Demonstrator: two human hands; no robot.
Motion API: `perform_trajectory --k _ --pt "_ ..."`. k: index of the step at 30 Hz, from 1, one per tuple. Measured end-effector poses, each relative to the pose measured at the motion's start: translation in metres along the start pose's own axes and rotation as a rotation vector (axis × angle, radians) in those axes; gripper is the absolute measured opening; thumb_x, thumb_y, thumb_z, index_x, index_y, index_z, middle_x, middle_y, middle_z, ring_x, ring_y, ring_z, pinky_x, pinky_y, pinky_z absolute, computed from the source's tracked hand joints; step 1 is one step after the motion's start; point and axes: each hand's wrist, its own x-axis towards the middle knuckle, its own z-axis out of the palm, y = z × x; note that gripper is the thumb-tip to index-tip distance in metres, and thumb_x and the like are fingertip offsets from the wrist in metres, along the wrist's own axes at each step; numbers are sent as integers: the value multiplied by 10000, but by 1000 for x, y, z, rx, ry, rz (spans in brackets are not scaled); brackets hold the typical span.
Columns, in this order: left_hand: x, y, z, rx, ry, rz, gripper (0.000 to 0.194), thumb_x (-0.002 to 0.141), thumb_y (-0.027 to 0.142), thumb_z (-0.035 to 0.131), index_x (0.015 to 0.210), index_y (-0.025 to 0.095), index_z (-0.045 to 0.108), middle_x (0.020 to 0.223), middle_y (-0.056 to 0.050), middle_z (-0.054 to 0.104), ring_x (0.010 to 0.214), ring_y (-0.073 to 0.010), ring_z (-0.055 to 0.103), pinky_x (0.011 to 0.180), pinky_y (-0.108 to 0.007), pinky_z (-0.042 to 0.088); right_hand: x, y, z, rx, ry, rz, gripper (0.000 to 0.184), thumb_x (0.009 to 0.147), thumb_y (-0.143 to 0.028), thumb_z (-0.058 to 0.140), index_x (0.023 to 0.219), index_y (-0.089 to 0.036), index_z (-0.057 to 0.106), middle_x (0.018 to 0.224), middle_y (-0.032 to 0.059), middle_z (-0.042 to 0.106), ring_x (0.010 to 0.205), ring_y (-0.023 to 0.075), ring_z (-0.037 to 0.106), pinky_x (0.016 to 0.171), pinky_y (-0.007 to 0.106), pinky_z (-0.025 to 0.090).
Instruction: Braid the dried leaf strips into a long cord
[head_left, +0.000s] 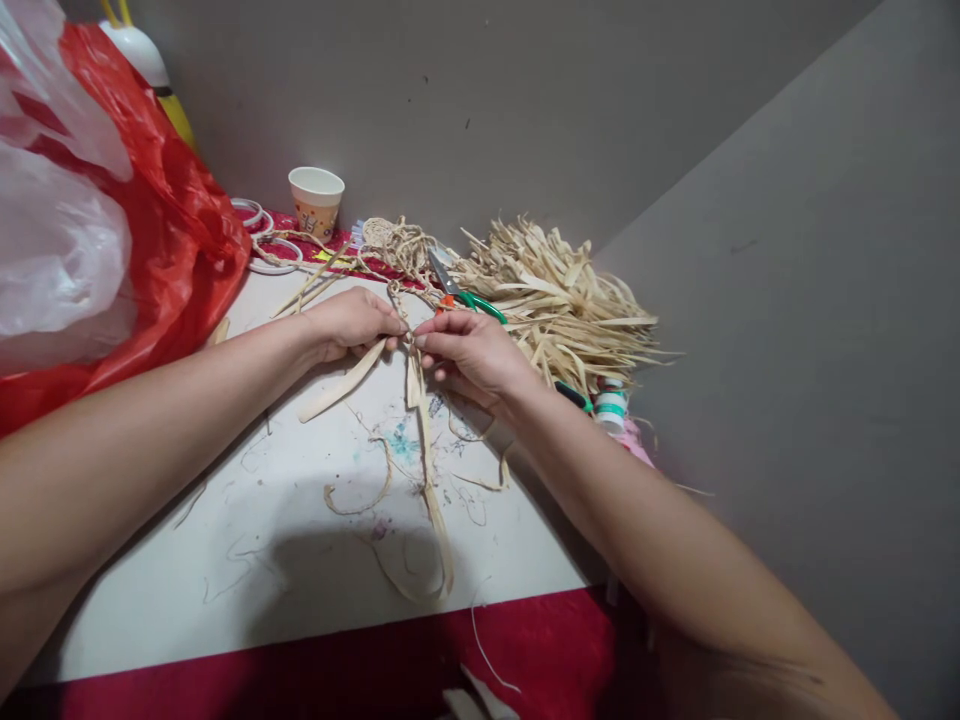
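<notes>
"Where are the left hand [351, 325] and right hand [478, 355] leaving room?"
"Toward the desk's [150, 612] near edge. A red bag [176, 215] is crowding the far left corner, a straw bundle [559, 290] the far right."
"Gripping?"
"Both hands are pinching 1 straw strip [427, 460], nearer the far edge; its tail is trailing nearward."
"Surface?"
"Stains [403, 442] are marking the white top; a grey wall [450, 130] is rising behind."

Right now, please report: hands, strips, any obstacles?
Left hand and right hand close together, pinching pale strips. Scissors just beyond right hand. Loose strands on white tabletop.
</notes>
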Motion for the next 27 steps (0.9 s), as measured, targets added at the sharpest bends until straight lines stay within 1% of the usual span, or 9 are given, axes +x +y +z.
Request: perform_trajectory --k 4,9,11,15,18,21,24,27 --pt "3 -3 -1 8 -13 19 278 793 109 578 516 127 577 414 17 490 318 -36 332 385 -222 179 2 5 8 -97 57 17 82 712 -54 631 691 -127 601 464 -24 567 370 69 490 324 155 375" --pt "5 -3 -1 3 -29 25 337 809 128 562 473 130 543 370 21 442 303 -33 299 383 -223 157 0 7 11 -93 111 -26 104 734 -58 624 700 -137 564 446 -40 545 372 69 486 321 153 370" --pt "4 -2 -1 -10 -35 22 351 817 128 556 467 130 532 365 22 434 305 -32 300 384 -217 155 1 6 12 -71 113 -35 120 734 -58 633 735 -144 549 467 -42 554 383 70 494 322 152 368" --pt "1 0 0 -29 -20 0 334 815 115 566 484 129 531 384 23 459 309 -25 297 385 -213 156 2 3 13 -42 88 30 137 740 -49 637 772 -141 540 474 -43 552 382 64 489 325 147 362" --pt "1 1 0 -38 -14 2 331 821 113 564 492 127 533 384 24 462 307 -21 284 384 -214 145 2 1 12 -26 80 -4 146 734 -36 634 799 -137 551 478 -44 558 392 67 497 332 147 366" --pt "2 0 0 -51 -25 12 346 823 104 548 479 124 523 365 27 440 301 -22 272 380 -217 135 0 1 12 -61 93 -86 120 729 -33 630 757 -130 567 480 -43 561 404 67 508 344 149 382" --pt "4 -2 0 -65 -25 20 308 804 79 546 499 120 542 379 20 463 306 -29 299 378 -218 146 0 3 13 -103 99 -78 103 727 -42 632 694 -121 575 464 -42 551 380 58 483 332 148 369" --pt "4 -2 0 -75 -13 12 262 791 69 555 533 116 570 409 14 499 319 -33 322 383 -218 159 2 6 14 -113 105 -60 115 735 -50 632 681 -124 563 444 -45 543 356 53 463 321 145 350"
